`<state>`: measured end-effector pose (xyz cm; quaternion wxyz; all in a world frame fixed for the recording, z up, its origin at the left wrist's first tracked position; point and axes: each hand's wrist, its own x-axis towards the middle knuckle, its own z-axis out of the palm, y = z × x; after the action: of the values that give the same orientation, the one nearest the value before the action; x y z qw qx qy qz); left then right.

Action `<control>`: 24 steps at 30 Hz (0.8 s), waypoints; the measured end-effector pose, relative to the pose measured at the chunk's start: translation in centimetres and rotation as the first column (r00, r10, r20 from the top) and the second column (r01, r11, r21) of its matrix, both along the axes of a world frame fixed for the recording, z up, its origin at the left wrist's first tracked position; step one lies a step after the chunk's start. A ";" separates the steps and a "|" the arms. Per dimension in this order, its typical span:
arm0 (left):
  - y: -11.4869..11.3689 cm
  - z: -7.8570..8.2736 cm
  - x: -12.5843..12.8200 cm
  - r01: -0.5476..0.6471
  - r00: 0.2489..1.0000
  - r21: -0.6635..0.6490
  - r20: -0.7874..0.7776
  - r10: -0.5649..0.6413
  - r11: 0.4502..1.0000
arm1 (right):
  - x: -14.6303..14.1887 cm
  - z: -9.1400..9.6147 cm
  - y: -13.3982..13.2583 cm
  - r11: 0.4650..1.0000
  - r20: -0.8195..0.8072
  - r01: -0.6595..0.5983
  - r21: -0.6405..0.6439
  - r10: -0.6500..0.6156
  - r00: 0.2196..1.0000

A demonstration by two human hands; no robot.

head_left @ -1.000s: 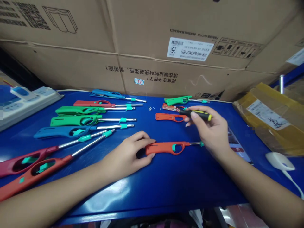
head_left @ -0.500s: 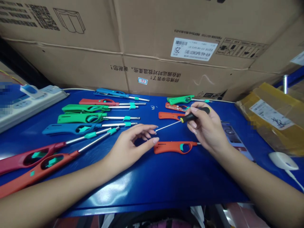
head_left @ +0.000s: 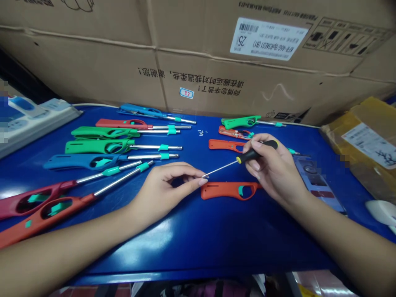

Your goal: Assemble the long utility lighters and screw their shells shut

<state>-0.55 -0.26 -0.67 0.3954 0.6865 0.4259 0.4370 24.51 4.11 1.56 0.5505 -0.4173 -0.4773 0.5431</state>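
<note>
My right hand (head_left: 272, 165) is closed round the black and yellow handle of a screwdriver (head_left: 221, 168), whose thin shaft slants down to the left. At its tip, the thumb and forefinger of my left hand (head_left: 173, 185) pinch together; whatever lies between them is too small to make out. Just below the tip, an orange lighter (head_left: 221, 191) with a green trigger lies flat on the blue table, its right end hidden behind my right hand. Beyond the screwdriver is an orange lighter shell half (head_left: 222, 144), partly covered by my right fingers.
Several long-necked lighters, among them a blue one (head_left: 83, 162), lie on the left. Tiny screws (head_left: 202, 133) are scattered at the back centre. An opened orange lighter (head_left: 233, 132) and a green lighter (head_left: 241, 122) lie back right. A power strip (head_left: 40, 123) and a taped box (head_left: 365, 144) flank them.
My left thumb and forefinger have closed together at the screwdriver's tip; they were apart before. The camera view has shifted slightly. My right hand keeps its hold on the screwdriver.
</note>
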 end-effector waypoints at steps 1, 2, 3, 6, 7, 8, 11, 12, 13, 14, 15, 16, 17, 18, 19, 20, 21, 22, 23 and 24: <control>0.0 0.1 0.0 -0.002 1.000 0.011 -0.010 0.002 1.000 | 0.0 0.0 0.0 1.000 0.003 -0.006 0.008 0.006 1.000; 0.0 0.1 0.0 -0.004 1.000 0.034 -0.022 0.005 0.999 | 0.1 -0.1 0.0 1.000 0.010 -0.015 0.017 0.015 1.000; 0.0 0.2 -0.1 -0.006 0.999 0.063 -0.038 0.008 0.998 | 0.1 -0.1 0.0 0.999 0.020 -0.022 0.026 0.022 1.000; 0.0 0.3 -0.2 0.005 0.996 0.153 -0.093 0.009 0.988 | 0.3 0.1 -0.1 0.999 0.039 -0.019 0.036 0.018 0.999; 0.0 0.4 -0.2 0.013 0.994 0.170 -0.107 0.006 0.985 | 0.3 0.2 -0.1 0.999 0.034 -0.011 0.032 0.010 0.999; 0.0 0.4 -0.3 0.023 0.993 0.183 -0.120 -0.001 0.983 | 0.3 0.2 -0.1 1.000 0.025 -0.004 0.030 0.004 1.000; 0.0 0.4 -0.4 0.039 0.991 0.221 -0.131 -0.010 0.974 | 0.2 0.4 -0.2 0.999 0.010 -0.017 0.035 0.017 1.000; 0.0 0.4 -0.4 0.041 0.991 0.229 -0.133 -0.010 0.973 | 0.1 0.5 -0.3 0.999 0.015 -0.022 0.043 0.022 1.000; 0.0 0.4 -0.3 0.039 0.991 0.233 -0.134 -0.008 0.972 | 0.0 0.6 -0.3 0.998 0.022 -0.024 0.053 0.022 1.000; 0.0 0.4 -0.3 0.036 0.991 0.235 -0.136 -0.004 0.971 | 0.0 0.6 -0.4 0.998 0.030 -0.020 0.065 0.018 0.999; 0.0 0.4 -0.3 0.035 0.990 0.234 -0.140 -0.002 0.972 | -0.1 0.7 -0.4 0.997 0.037 -0.011 0.076 0.008 0.999; 0.0 0.4 -0.4 0.034 0.989 0.233 -0.146 0.001 0.972 | -0.1 0.8 -0.5 0.996 0.040 0.000 0.087 -0.003 0.999; 0.0 0.4 -0.4 0.033 0.989 0.234 -0.150 0.002 0.972 | -0.2 0.8 -0.5 0.995 0.042 0.010 0.095 -0.014 0.999; -0.1 0.3 -0.4 0.033 0.988 0.237 -0.154 0.004 0.971 | -0.2 0.9 -0.5 0.995 0.043 0.016 0.102 -0.021 0.999; -0.1 0.3 -0.4 0.035 0.988 0.243 -0.157 0.004 0.969 | -0.3 0.9 -0.6 0.994 0.045 0.021 0.107 -0.025 0.999; -0.1 0.3 -0.4 0.038 0.987 0.252 -0.159 0.003 0.967 | -0.3 0.9 -0.6 0.993 0.046 0.022 0.113 -0.028 0.999; -0.1 0.3 -0.4 0.041 0.987 0.263 -0.161 0.002 0.964 | -0.3 0.9 -0.7 0.992 0.049 0.022 0.122 -0.028 0.998; -0.1 0.3 -0.4 0.043 0.987 0.273 -0.163 0.002 0.961 | -0.2 0.8 -0.7 0.991 0.053 0.019 0.132 -0.026 0.998; -0.1 0.3 -0.4 0.045 0.986 0.280 -0.166 0.003 0.959 | -0.2 0.8 -0.7 0.989 0.060 0.016 0.145 -0.024 0.998; -0.1 0.3 -0.4 0.045 0.985 0.283 -0.171 0.004 0.958 | -0.1 0.7 -0.8 0.987 0.068 0.013 0.162 -0.024 0.997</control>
<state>-0.93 -0.35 -0.36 0.2587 0.7755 0.3833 0.4298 24.39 3.34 2.24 0.5704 -0.3945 -0.5349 0.4827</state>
